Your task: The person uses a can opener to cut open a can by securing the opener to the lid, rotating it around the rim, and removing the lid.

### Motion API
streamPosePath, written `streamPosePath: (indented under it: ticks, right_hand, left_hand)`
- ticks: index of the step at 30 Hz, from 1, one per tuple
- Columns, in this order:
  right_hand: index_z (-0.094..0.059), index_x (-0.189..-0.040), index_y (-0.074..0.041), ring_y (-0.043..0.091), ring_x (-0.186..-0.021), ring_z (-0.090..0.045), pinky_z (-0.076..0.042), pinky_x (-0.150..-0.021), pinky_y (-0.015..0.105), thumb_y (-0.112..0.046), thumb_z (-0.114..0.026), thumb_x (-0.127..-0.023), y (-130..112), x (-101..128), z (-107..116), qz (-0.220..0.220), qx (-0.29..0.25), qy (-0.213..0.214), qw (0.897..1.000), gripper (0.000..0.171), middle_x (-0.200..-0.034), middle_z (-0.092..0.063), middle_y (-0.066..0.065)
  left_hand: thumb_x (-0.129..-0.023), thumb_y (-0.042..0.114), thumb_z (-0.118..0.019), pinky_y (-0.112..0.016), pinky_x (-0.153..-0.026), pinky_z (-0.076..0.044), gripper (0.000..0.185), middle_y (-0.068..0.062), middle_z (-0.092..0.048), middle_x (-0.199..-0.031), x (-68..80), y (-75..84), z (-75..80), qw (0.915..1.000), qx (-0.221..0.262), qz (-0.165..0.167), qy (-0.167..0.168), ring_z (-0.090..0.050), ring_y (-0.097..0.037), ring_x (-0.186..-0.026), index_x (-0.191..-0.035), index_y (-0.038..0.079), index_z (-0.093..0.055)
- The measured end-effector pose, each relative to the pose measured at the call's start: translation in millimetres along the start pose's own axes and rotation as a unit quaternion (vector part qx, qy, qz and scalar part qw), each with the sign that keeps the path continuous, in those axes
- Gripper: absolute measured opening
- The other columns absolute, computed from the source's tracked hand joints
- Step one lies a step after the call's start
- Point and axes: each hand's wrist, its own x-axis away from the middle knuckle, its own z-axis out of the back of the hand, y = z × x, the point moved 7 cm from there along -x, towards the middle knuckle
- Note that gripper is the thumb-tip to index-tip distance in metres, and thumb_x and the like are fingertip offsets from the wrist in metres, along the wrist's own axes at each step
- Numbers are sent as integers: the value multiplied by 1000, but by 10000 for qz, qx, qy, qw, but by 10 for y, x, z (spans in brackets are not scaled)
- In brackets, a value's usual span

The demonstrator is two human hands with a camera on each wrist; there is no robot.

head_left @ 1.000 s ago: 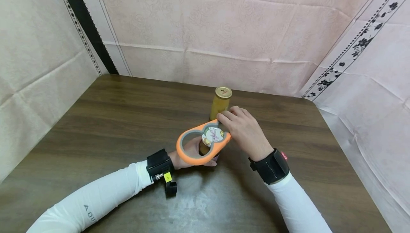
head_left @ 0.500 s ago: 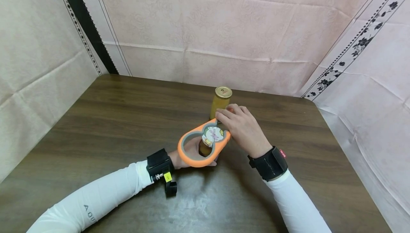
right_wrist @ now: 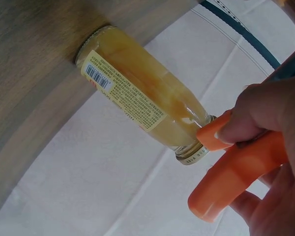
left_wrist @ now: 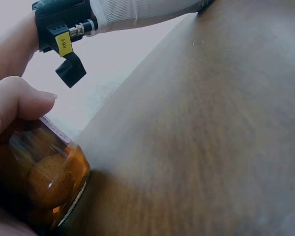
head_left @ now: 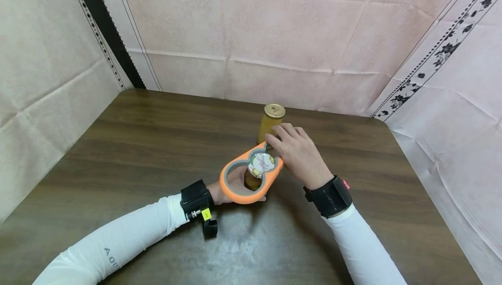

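In the head view, my left hand holds a glass jar of brown, round contents. The left wrist view shows its thumb and fingers wrapped about this jar, whose base is near the wooden table. A printed white lid tops it. An orange jar opener with grey lining lies around that lid, its wide loop toward the left hand. My right hand grips the opener's two ends; the right wrist view shows the thumb on the orange plastic. The jar's lower part is mostly hidden from above.
Just behind the right hand stands a tall glass bottle of yellow drink with a gold cap, upright on the wooden table. Pale cloth hangs around the table's back and sides.
My right hand and the opener's gripped ends have shifted slightly away from me, and the loop has swung a little to the right. The left hand still holds the jar in place.
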Motion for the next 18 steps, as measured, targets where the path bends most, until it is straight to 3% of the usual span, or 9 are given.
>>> streamPosePath:
  ticks: [2, 5, 8, 10, 16, 18]
  right_hand:
    - [-64, -119, -14, 27, -114, -56, -52, -90, 42, 9, -71, -86, 0, 0, -1, -10, -4, 46, 10000, 41, -118, -63, 10]
    - [-64, -118, -14, 28, -112, -55, -52, -88, 42, 9, -70, -86, 1, -3, 5, -14, 7, 111, 9999, 40, -117, -62, 12]
    - [-64, -117, -14, 28, -111, -54, -51, -89, 42, 9, -70, -86, 3, -5, 4, -23, 49, 147, 9999, 38, -117, -60, 12]
    - [-64, -117, -14, 29, -111, -54, -51, -89, 42, 8, -70, -87, 4, -6, 4, -29, 122, 170, 9998, 38, -116, -58, 13]
    - [-64, -116, -17, 28, -98, -51, -47, -78, 38, 7, -67, -89, 13, -13, 21, -71, 363, 248, 9990, 36, -108, -53, 11]
    - [-64, -116, -17, 27, -92, -48, -43, -74, 36, 8, -65, -90, 14, -16, 26, -82, 412, 266, 9988, 36, -104, -52, 10]
  left_hand:
    - [-105, 22, -57, -39, -106, -50, 68, 0, -58, -141, 5, -32, -20, 9948, 983, 265, 30, -58, -13, -122, -161, 19, -19]
    - [-104, 22, -58, -39, -104, -52, 71, -1, -58, -141, -7, -27, -36, 9950, 966, 230, -37, -59, -14, -122, -162, 18, -16]
    - [-103, 21, -60, -34, -105, -51, 77, 0, -57, -143, -21, -10, -43, 9983, 556, 87, -166, -58, -12, -124, -163, 15, -12]
    - [-103, 23, -61, -34, -105, -50, 76, -1, -58, -142, -30, -18, -49, 9963, 814, 174, -193, -59, -13, -124, -162, 15, -15]
    - [-110, 25, -43, -32, -106, -49, 54, -6, -58, -142, -49, -33, -68, 9799, 1942, 427, -129, -59, -18, -124, -159, 18, -22]
    - [-110, 26, -42, -30, -106, -48, 52, -7, -58, -143, -60, -45, -84, 9702, 2354, 554, -138, -59, -18, -125, -159, 18, -24]
